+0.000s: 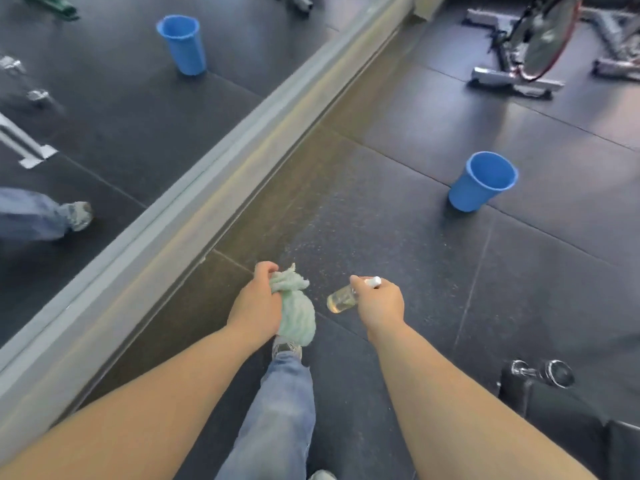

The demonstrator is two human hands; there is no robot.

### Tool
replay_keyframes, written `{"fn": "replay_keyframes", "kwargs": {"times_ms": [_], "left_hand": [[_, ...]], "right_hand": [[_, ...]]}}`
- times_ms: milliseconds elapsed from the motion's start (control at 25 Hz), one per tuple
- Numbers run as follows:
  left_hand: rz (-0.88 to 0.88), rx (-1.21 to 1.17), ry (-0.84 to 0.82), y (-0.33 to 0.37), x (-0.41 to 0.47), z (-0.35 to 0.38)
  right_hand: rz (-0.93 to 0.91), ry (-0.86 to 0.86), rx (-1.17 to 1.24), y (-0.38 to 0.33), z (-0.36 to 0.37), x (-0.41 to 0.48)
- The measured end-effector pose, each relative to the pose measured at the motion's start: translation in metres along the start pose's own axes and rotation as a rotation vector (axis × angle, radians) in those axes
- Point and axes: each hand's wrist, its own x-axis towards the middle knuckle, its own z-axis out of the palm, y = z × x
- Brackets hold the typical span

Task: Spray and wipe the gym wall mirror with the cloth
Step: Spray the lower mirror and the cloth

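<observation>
The left hand (254,303) grips the bunched green cloth (296,310), fingers curled round it. The right hand (381,303) is wrapped round the small spray bottle (341,299), which is tilted with its base toward the cloth. Cloth and bottle are near each other but apart, over the floor. The mirror (104,98) stands to the left, well clear of both hands. Judgement: the tools are in hand, but spraying and wiping both appear outstanding.

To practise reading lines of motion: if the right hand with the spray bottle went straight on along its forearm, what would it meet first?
Likely the grey ledge below the mirror; from the right hand the line crosses only bare floor mat, right of the cloth. Depth is unclear.
</observation>
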Motion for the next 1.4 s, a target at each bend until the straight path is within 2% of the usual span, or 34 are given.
{"fn": "replay_keyframes", "kwargs": {"times_ms": [160,240,400,520,640,920,1160,1400], "left_hand": [[0.061,0.052,-0.11,0.065,0.114,0.016],[0.059,0.067,-0.096,0.104,0.158,0.021],[0.157,0.282,-0.099,0.173,0.211,0.036],[0.171,0.383,-0.236,0.224,0.265,0.066],[0.137,0.246,-0.414,0.275,0.315,0.104],[0.105,0.255,-0.391,0.427,0.451,0.179],[0.143,0.265,-0.456,0.501,0.585,0.242],[0.087,0.263,-0.547,0.542,0.747,0.348]], "right_hand": [[-0.009,0.119,0.029,-0.048,-0.032,0.089],[0.011,0.142,0.056,-0.071,-0.047,0.13],[0.045,0.171,0.045,-0.094,-0.084,0.177],[0.088,0.238,0.056,-0.108,-0.125,0.235],[0.119,0.23,0.04,-0.132,-0.167,0.303],[0.133,0.193,-0.056,-0.226,-0.247,0.482],[0.193,0.174,-0.265,-0.272,-0.26,0.636],[0.267,0.141,-0.366,-0.253,-0.247,0.814]]}}
